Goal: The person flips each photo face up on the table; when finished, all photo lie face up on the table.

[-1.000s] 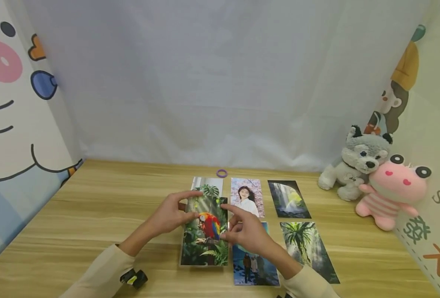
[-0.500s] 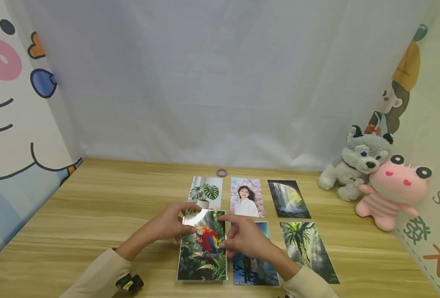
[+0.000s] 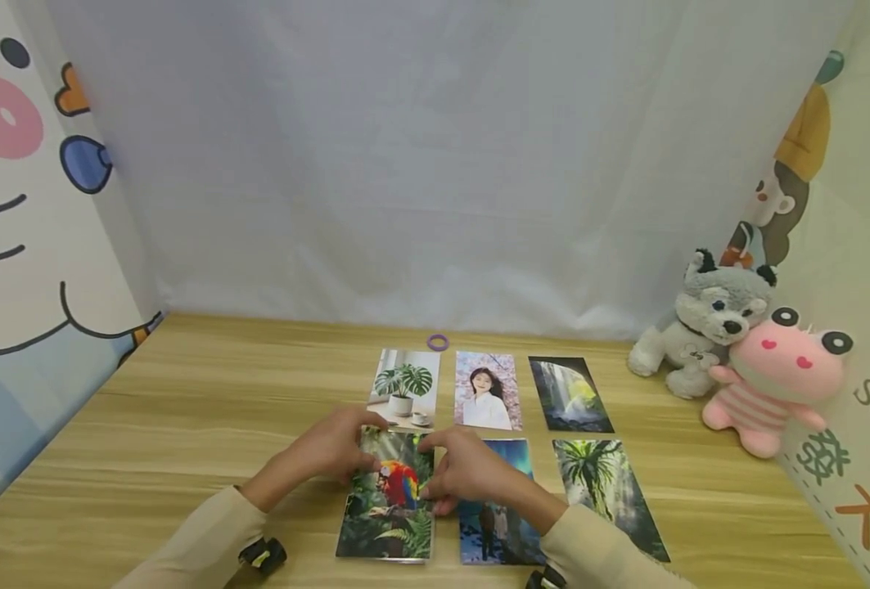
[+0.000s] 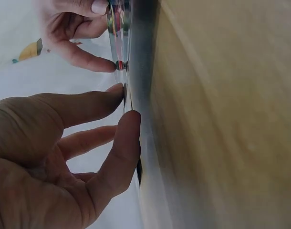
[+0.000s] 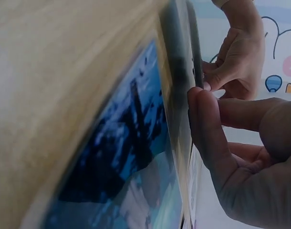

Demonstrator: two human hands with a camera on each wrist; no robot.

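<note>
A glossy photo of a red parrot (image 3: 390,523) is held just above or against the wooden table, at the front of the head view. Its lower edge looks doubled, so several sheets may lie together. My left hand (image 3: 329,448) pinches the left edge near the top corner. On the opposite edge my right hand (image 3: 471,468) grips with thumb and fingers. The left wrist view has the left fingers (image 4: 126,138) on the thin edge. A dark blue photo of people (image 3: 493,523) lies to the right, partly beneath my right hand and forearm.
Behind lie photos of a potted plant (image 3: 403,388), a portrait (image 3: 489,393) and a waterfall (image 3: 571,394). A jungle plant photo (image 3: 611,491) lies right. A purple ring (image 3: 438,343) is at the back. Plush husky (image 3: 714,319) and pink frog (image 3: 781,376) sit right.
Both hands have brought the parrot photo toward the front edge and slightly left, lowering it. The potted plant photo, partly covered before, now shows whole.
</note>
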